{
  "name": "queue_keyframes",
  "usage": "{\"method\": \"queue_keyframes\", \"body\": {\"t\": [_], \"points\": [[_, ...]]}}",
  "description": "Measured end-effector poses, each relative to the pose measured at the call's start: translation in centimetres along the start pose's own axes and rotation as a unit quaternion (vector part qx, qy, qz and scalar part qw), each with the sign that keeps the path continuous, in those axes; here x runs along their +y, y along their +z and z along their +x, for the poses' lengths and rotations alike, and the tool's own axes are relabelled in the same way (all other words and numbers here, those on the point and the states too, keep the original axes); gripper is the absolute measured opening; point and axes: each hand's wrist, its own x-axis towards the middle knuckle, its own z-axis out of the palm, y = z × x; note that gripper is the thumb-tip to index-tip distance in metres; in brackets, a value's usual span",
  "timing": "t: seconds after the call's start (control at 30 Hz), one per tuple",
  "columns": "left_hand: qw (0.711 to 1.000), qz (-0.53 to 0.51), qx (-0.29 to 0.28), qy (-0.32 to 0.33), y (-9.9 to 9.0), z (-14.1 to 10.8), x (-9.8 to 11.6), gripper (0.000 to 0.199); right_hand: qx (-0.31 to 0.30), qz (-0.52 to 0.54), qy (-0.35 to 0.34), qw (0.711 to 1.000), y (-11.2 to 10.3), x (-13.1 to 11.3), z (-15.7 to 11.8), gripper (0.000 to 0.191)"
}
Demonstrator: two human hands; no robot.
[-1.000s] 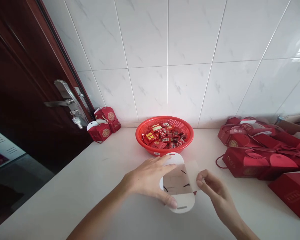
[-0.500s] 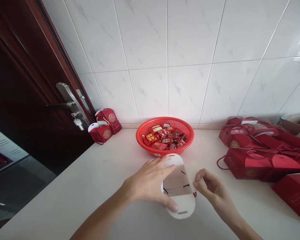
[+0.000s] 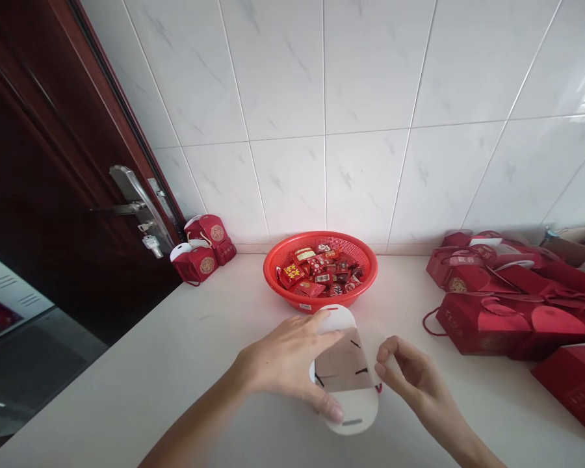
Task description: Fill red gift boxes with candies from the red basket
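- Gift box [image 3: 355, 403]: my left hand [image 3: 290, 359] holds it, fingers spread wide.
- Right hand [image 3: 416, 377]: fingers curled; I can't tell their grip.
- Candy basket [image 3: 363, 244]: far side.

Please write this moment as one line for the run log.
left hand: spread over open box; right hand: fingers curled near box's right edge; red basket: holds wrapped sweets; red boxes: farther right
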Motion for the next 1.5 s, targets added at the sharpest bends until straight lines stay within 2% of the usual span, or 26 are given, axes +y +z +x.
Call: {"method": "queue_keyframes", "body": {"t": [0.2,0.3,0.4,0.5,0.57,0.63,0.7,0.77,0.87,0.97,1.07,1.2,1.27,1.37,1.5], "points": [[1.0,0.014,0.016,0.008,-0.3,-0.1,0.0,0.089,0.012,-0.074,-0.067,0.995,-1.0,-0.8,0.4,0.03],[0.999,-0.007,0.029,0.024,-0.7,-0.2,-0.1,0.074,0.034,-0.101,-0.109,0.988,-1.5,-1.6,0.8,0.027],[0.993,-0.048,0.091,0.056,-1.5,-0.3,-0.7,0.052,0.048,-0.102,-0.125,0.986,-2.0,-2.6,1.5,0.025],[0.978,-0.091,0.172,0.071,-3.0,0.3,-2.6,0.035,0.06,-0.092,-0.127,0.986,-2.6,-3.8,3.1,0.025],[0.973,-0.094,0.207,0.034,-4.4,1.4,-4.8,0.033,0.07,-0.076,-0.129,0.986,-3.0,-4.5,4.6,0.025],[0.973,-0.075,0.217,-0.009,-5.7,3.1,-7.1,0.031,0.068,-0.05,-0.122,0.989,-3.1,-5.0,6.5,0.025],[0.975,-0.072,0.205,-0.047,-6.4,5.4,-9.2,0.027,0.071,-0.029,-0.11,0.991,-3.0,-5.0,8.7,0.024],[0.986,-0.054,0.147,-0.057,-6.5,7.9,-10.5,0.024,0.09,-0.01,-0.104,0.99,-2.4,-4.6,11.1,0.022],[0.997,-0.016,0.053,-0.048,-5.5,11.5,-10.7,0.026,0.123,0.015,-0.096,0.988,-1.1,-3.4,14.3,0.021],[0.999,0.009,-0.001,-0.044,-4.3,14.3,-9.9,0.048,0.134,0.028,-0.082,0.987,0.2,-2.2,16.8,0.022],[0.998,0.01,0.009,-0.068,-3.4,16.3,-9.6,0.071,0.134,0.031,-0.082,0.987,0.8,-1.6,18.5,0.023],[0.996,-0.014,0.043,-0.076,-2.4,17.9,-9.9,0.071,0.121,0.034,-0.073,0.989,0.8,-1.1,20.0,0.023],[0.996,-0.013,0.035,-0.076,-2.3,18.1,-10.1,0.067,0.116,0.036,-0.065,0.991,0.7,-0.8,20.5,0.022],[0.998,-0.015,0.011,-0.065,-2.7,17.9,-10.5,0.06,0.115,0.038,-0.058,0.991,0.6,-0.3,20.7,0.021],[0.998,-0.042,-0.002,-0.056,-4.0,16.3,-11.4,0.047,0.109,0.033,-0.061,0.992,0.5,-0.1,20.6,0.019]]}}
